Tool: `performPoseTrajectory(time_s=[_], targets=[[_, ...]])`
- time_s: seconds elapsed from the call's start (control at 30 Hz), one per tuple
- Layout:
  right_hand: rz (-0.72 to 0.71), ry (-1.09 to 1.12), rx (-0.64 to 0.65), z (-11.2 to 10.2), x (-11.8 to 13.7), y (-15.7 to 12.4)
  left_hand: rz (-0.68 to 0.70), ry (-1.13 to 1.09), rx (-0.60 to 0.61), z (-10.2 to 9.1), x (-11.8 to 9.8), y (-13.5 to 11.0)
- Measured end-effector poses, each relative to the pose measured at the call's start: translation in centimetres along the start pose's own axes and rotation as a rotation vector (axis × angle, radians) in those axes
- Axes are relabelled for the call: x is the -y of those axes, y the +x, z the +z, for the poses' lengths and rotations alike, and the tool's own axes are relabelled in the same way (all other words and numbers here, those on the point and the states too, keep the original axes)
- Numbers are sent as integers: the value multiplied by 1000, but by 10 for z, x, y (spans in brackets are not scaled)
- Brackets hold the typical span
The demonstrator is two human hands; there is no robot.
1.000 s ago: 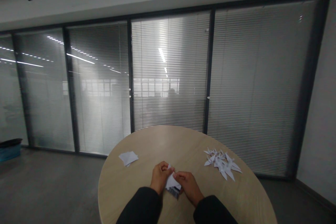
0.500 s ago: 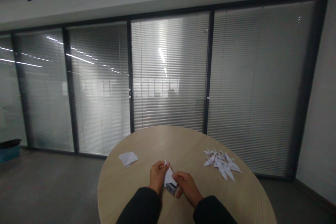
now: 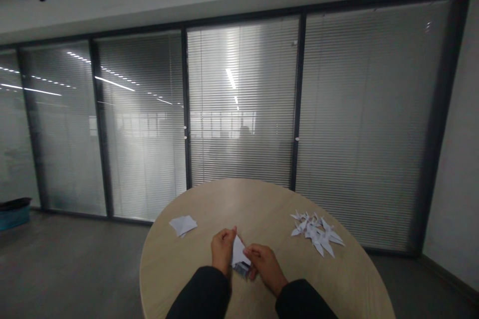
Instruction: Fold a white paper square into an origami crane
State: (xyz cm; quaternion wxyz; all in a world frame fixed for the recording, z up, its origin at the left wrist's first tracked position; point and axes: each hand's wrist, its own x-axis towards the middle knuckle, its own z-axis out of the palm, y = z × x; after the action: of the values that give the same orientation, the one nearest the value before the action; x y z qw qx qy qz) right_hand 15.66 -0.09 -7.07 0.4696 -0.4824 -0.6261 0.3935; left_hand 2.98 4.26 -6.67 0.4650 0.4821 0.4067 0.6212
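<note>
On the round wooden worktop [image 3: 262, 199], folded paper cranes [image 3: 317, 232] lie heaped to the right and loose paper squares [image 3: 182, 225] to the left, both within reach. Between them, the left hand [image 3: 223, 250] and right hand [image 3: 264, 265] hold a white folded paper [image 3: 238, 255], their fingers closed narrowly on it from both sides to steady it; its dark printing is unreadable.

A round wood counter [image 3: 262, 199] has a small stack of white paper squares [image 3: 182, 225] on the left and a heap of folded paper cranes [image 3: 317, 232] on the right. Behind it are glass walls with blinds [image 3: 239, 109], and a blue bin [image 3: 14, 217] sits on the gray floor [image 3: 75, 259].
</note>
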Motion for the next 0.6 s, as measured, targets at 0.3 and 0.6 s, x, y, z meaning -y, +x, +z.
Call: performPoseTrajectory(time_s=[0.3,0.6], targets=[[9,50,35,-1,-7,2,-39,-128,-58,-2,-6,5],[10,-5,41,-4,-1,0,-14,-93,-106,-3,-11,0]])
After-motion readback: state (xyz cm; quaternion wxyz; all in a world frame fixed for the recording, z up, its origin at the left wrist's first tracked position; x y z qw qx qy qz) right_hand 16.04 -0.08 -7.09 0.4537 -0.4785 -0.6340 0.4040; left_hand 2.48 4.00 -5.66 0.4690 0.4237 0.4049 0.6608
